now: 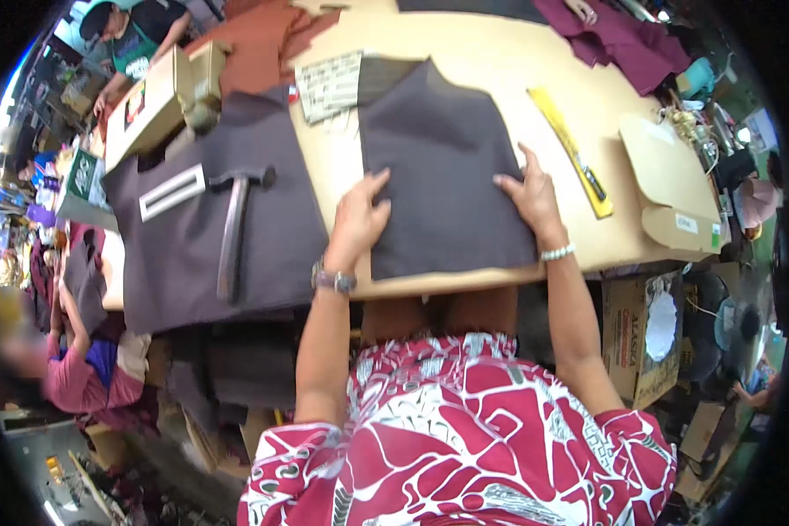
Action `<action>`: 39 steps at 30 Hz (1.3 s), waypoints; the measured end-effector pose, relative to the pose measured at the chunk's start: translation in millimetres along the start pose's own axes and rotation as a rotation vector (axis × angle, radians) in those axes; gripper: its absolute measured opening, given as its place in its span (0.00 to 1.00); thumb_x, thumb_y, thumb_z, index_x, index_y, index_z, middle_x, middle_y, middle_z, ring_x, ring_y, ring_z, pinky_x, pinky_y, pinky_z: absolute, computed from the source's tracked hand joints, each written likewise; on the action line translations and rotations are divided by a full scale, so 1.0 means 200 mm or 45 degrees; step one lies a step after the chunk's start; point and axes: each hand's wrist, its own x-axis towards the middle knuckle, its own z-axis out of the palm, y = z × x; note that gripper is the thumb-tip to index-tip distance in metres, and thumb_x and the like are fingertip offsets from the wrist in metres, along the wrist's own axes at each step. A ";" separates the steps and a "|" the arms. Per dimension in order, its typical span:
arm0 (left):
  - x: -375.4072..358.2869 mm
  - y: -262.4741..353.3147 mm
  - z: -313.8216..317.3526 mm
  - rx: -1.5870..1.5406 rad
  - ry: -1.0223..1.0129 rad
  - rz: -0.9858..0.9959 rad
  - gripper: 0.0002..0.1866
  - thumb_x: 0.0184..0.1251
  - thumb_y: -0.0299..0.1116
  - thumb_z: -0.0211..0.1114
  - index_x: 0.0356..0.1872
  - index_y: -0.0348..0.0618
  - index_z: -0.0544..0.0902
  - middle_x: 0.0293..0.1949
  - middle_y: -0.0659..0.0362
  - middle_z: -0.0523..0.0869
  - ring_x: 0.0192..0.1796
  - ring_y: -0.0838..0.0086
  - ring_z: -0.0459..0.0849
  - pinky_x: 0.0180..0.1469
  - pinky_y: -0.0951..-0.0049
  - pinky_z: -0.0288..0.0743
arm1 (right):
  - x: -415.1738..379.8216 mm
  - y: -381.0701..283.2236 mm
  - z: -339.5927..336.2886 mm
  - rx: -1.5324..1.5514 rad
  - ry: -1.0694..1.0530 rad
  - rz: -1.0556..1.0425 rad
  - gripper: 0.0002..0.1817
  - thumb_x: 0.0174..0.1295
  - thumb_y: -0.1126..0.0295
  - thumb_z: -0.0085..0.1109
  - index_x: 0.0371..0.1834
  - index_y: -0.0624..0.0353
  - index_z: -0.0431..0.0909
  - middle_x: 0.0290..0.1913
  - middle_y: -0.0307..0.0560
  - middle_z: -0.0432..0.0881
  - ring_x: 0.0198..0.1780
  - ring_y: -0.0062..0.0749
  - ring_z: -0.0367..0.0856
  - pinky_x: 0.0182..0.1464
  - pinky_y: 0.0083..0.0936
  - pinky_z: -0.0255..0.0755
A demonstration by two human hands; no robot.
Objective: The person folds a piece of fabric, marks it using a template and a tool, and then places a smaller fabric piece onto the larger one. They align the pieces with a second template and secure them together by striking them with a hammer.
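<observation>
A dark grey-brown fabric piece (pixel 447 175) lies flat in front of me on the table. My left hand (pixel 361 219) rests at its left edge, thumb and index finger apart. At the right edge, my right hand (pixel 533 195) touches the cloth with its fingers spread. To the left lies another dark fabric piece (pixel 280 228). On it are a hammer (pixel 232 219), head toward the far side, and a white slotted rectangular frame (pixel 173 191). Right of my right hand, a cutter knife (pixel 593 182) lies on a yellow strip (pixel 561 136).
A tan table (pixel 465 39) carries printed paper sheets (pixel 329 86), an open cardboard box (pixel 671 180), a taller carton (pixel 145 110), rust-coloured fabric (pixel 250 48) and maroon fabric (pixel 618 44). Co-workers stand at the far left and left side. A carton (pixel 627 337) stands below, right.
</observation>
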 end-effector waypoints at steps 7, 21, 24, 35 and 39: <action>-0.10 0.21 -0.05 -0.013 -0.069 -0.185 0.26 0.53 0.29 0.62 0.57 0.36 0.76 0.53 0.39 0.78 0.56 0.49 0.77 0.60 0.64 0.69 | -0.09 -0.03 -0.06 -0.111 0.010 -0.075 0.43 0.49 0.58 0.70 0.65 0.65 0.60 0.31 0.65 0.81 0.37 0.54 0.83 0.43 0.38 0.75; 0.54 0.09 -0.02 -0.978 0.091 -0.154 0.24 0.53 0.20 0.59 0.56 0.38 0.79 0.41 0.61 0.82 0.35 0.85 0.76 0.36 0.86 0.69 | 0.54 -0.01 0.13 0.254 0.060 0.181 0.38 0.52 0.62 0.66 0.64 0.69 0.63 0.46 0.66 0.80 0.49 0.49 0.81 0.53 0.34 0.73; 0.56 -0.05 -0.04 -0.768 0.216 -0.137 0.27 0.50 0.19 0.57 0.57 0.37 0.78 0.42 0.59 0.83 0.35 0.85 0.77 0.36 0.86 0.71 | 0.50 -0.02 0.16 0.253 0.090 0.169 0.35 0.51 0.66 0.66 0.63 0.63 0.65 0.40 0.58 0.82 0.43 0.44 0.83 0.48 0.33 0.74; 0.56 0.03 -0.07 -0.657 0.333 0.099 0.22 0.55 0.19 0.58 0.53 0.42 0.81 0.51 0.54 0.82 0.54 0.72 0.78 0.59 0.76 0.66 | 0.48 -0.05 0.14 0.362 0.087 0.058 0.32 0.51 0.68 0.65 0.62 0.62 0.68 0.28 0.47 0.81 0.31 0.32 0.80 0.39 0.30 0.74; 0.63 -0.11 -0.02 -0.237 0.334 -0.153 0.20 0.53 0.22 0.61 0.50 0.38 0.82 0.46 0.44 0.84 0.51 0.62 0.82 0.58 0.72 0.70 | 0.47 -0.08 0.12 0.266 0.006 0.138 0.32 0.51 0.68 0.64 0.62 0.62 0.67 0.31 0.47 0.82 0.35 0.34 0.81 0.43 0.30 0.74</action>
